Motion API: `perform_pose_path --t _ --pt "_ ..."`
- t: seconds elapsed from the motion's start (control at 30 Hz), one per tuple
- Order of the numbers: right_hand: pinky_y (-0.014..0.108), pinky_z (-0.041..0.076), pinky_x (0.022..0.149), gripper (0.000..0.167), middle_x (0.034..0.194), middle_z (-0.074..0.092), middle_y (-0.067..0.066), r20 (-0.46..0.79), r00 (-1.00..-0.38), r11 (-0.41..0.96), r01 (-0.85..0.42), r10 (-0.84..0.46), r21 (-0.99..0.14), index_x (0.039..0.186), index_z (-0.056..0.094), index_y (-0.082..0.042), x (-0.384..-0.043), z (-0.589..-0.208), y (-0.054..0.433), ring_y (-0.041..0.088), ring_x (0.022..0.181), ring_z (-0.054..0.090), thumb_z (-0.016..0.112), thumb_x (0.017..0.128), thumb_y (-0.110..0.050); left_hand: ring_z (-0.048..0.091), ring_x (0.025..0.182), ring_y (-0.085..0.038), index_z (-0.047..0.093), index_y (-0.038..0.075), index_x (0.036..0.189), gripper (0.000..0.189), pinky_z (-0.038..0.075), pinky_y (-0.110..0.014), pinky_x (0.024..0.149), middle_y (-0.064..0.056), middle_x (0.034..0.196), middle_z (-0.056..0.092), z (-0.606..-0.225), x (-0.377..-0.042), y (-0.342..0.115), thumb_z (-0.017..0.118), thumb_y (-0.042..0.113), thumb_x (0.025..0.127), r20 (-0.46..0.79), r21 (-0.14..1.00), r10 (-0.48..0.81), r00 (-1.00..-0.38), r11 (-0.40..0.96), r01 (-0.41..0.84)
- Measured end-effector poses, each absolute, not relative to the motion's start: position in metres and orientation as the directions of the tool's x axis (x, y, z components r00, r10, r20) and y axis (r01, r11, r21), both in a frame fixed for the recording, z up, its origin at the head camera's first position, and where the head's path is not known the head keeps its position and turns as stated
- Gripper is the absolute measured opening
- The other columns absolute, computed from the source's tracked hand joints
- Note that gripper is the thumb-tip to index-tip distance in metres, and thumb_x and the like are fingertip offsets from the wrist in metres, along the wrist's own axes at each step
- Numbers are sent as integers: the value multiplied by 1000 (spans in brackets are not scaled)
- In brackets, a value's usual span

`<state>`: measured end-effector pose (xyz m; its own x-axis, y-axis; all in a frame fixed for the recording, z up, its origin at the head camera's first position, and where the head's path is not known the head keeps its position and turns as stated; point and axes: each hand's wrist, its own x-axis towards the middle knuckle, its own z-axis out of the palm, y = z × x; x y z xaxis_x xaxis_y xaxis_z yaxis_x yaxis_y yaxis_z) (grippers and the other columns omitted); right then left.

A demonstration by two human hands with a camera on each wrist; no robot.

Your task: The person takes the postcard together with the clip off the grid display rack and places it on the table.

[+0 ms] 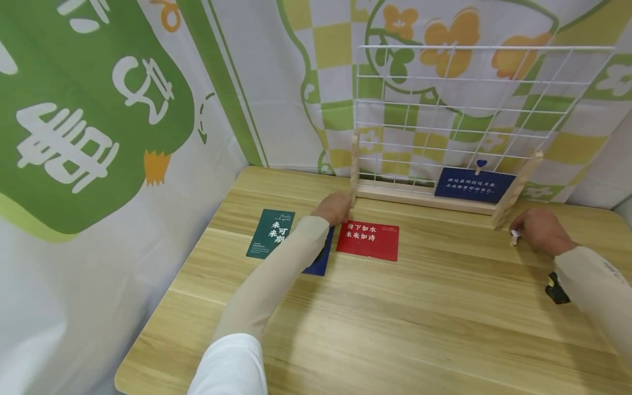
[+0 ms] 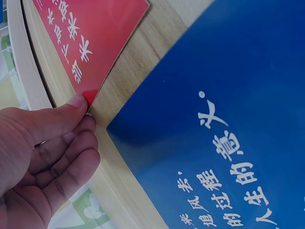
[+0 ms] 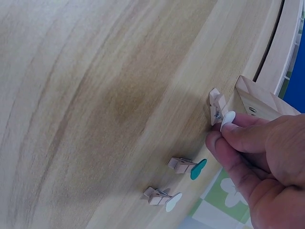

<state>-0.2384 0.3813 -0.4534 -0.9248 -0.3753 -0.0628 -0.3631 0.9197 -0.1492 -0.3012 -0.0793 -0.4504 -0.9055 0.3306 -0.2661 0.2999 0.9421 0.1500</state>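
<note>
My left hand pinches one corner of a red card between thumb and finger, at the left foot of a wire grid stand. The card lies close over the table, its white lettering facing up. Beside it is a blue card, partly hidden by my sleeve in the head view. A green card lies further left. At the stand's right foot, my right hand grips a small wooden clothespin by its white decorated end. Its wooden tip points away from the fingers.
The white wire grid stands on a wooden base. A dark blue card hangs low on its right, under a blue-heart clothespin. Near my right hand lie a green-ended clothespin and a white-ended clothespin. A small black object sits by the right sleeve.
</note>
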Motion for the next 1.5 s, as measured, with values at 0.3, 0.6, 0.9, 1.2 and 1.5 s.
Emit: perform_pose_path --t 0.3,0.6,0.9,1.2,1.5 --pt "55 52 74 10 79 71 16 -43 -924 918 -372 -381 -136 81 73 0 -238 -451 378 42 81 66 64 78 5 56 77 -20 70 5 94 6 51 -31 70 -9 96 69 -452 -300 -80 67 5 89 -253 135 324 -911 945 299" --pt "57 51 76 11 80 71 18 -60 -927 921 -358 -370 -152 83 73 2 -236 -449 380 42 82 65 63 79 6 64 88 -21 70 6 104 13 55 -33 78 -10 104 70 -448 -301 -79 63 10 94 -224 102 334 -916 942 319" --pt "60 50 81 24 99 67 33 -70 -950 944 -292 -305 -152 104 65 13 -233 -437 380 54 93 61 58 84 3 67 96 -26 62 4 99 13 56 -36 87 -11 99 70 -434 -303 -72 69 7 88 -151 130 365 -919 929 347" --pt "58 52 70 23 100 66 35 31 -971 959 -239 -238 -151 109 65 11 -221 -415 376 52 81 63 61 91 -4 68 96 -22 71 8 96 13 56 -34 84 -4 99 72 -412 -302 -50 73 19 89 -157 75 427 -890 904 421" --pt "52 49 56 15 82 68 29 175 -939 942 -317 -295 -115 96 70 10 -221 -385 362 36 59 62 65 89 -2 68 95 -16 72 13 95 13 56 -31 83 1 99 72 -395 -305 -22 73 25 90 -118 13 473 -873 880 475"
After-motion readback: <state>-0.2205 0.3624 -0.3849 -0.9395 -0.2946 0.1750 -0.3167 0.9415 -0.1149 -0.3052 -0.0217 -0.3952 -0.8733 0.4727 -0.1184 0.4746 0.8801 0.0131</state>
